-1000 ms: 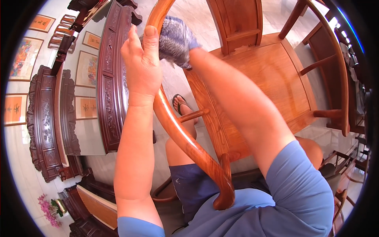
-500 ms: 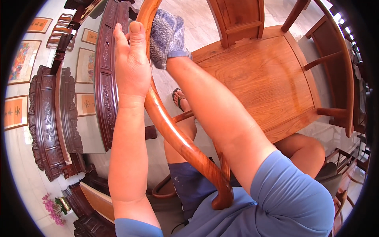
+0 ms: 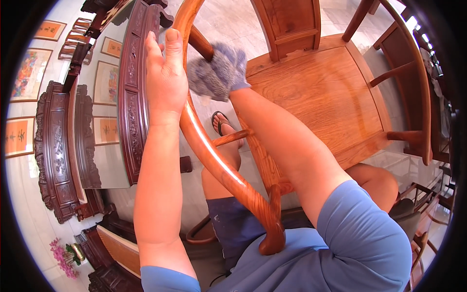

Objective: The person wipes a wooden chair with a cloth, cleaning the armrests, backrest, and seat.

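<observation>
Pale tiled floor (image 3: 233, 19) lies under a brown wooden chair (image 3: 311, 104), with dark carved furniture (image 3: 132, 92) to its left. Beside the left edge of the chair's seat (image 3: 321, 80) sweeps a curved armrest (image 3: 209, 158). Thumb up, the left hand (image 3: 167, 80) lies against its outer side — whether that grip is clamped on the wood, I cannot tell. A blurred grey-blue mitt (image 3: 210, 80) covers the right hand (image 3: 221, 70) at the armrest's inner side, near the seat's far left corner — its grip is hidden, state unclear.
</observation>
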`<state>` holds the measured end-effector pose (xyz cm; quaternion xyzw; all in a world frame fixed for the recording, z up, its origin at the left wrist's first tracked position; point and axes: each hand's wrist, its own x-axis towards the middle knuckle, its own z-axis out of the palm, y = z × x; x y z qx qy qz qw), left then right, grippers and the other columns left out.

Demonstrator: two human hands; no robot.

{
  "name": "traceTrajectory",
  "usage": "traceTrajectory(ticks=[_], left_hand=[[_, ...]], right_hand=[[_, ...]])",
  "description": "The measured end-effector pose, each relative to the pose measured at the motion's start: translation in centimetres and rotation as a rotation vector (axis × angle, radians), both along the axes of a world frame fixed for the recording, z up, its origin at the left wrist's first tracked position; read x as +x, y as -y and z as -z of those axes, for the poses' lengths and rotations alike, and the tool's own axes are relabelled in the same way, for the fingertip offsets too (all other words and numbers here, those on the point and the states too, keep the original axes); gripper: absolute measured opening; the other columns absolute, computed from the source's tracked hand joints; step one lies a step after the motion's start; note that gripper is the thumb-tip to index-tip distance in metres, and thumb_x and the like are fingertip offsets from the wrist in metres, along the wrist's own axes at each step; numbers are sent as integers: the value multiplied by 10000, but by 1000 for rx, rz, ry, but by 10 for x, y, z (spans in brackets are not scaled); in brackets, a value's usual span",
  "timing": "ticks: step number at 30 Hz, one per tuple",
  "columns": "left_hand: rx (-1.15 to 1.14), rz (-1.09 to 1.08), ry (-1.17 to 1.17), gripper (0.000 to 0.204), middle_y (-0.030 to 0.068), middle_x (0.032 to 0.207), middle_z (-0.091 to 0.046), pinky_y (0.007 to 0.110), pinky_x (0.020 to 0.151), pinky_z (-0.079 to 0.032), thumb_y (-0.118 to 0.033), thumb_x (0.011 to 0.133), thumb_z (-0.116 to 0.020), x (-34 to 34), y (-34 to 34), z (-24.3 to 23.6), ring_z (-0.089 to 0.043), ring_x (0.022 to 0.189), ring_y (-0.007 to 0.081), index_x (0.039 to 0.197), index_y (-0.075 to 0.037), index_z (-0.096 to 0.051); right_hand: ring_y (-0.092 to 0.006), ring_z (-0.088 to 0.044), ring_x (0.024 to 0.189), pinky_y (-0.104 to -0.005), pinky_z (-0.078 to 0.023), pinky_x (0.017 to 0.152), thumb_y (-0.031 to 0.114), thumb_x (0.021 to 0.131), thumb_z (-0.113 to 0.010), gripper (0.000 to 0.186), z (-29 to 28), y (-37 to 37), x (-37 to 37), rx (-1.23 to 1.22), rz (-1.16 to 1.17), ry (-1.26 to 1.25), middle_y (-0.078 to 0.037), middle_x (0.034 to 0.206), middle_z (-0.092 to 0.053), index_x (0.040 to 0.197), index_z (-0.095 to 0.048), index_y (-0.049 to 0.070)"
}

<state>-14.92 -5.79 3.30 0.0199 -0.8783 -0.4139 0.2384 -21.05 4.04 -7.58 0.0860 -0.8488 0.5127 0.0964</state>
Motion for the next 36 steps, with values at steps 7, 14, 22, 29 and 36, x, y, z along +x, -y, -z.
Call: traceTrajectory(ticks=[7,14,22,29,36], left_hand=[[-57,-11,43,1034,345,1459,-511,408,1157,-374,-756,993,-428,1,8,0,-471,1416,412,1552,107,-325],[0,17,-29,1073,355,1556,-397,402,1209,-304,-747,988,-456,-1,-6,4,-379,1487,407,1568,132,-247],[-45,-27,3,1099,325,1515,-449,387,1186,-334,-793,961,-446,-1,0,3,-426,1449,404,1589,88,-251],[-33,-40,27,1115,300,1473,-491,376,1143,-376,-802,949,-466,2,-2,1,-490,1390,375,1582,93,-265],[1,-18,43,1101,283,1457,-513,356,1123,-392,-795,949,-485,0,0,0,-521,1350,343,1567,99,-309]], right_hand=[[-325,-758,903,-409,-595,758,287,811,-704,252,-2,-4,-21,445,-194,68,-177,956,-763,966,-751,93],[-313,-679,1053,-447,-550,884,289,894,-657,265,-21,19,-63,-199,-188,-371,-150,1077,-719,1086,-747,132],[-302,-689,1116,-392,-542,971,248,880,-730,336,-63,-16,-76,178,-635,-604,-138,1180,-733,1187,-731,112],[-296,-696,1109,-395,-527,988,262,861,-755,354,-47,24,-29,-68,-137,-479,-135,1178,-734,1183,-730,116],[-290,-702,1102,-398,-511,1006,276,843,-781,375,-51,-3,-76,71,-684,-416,-132,1177,-736,1178,-728,119]])
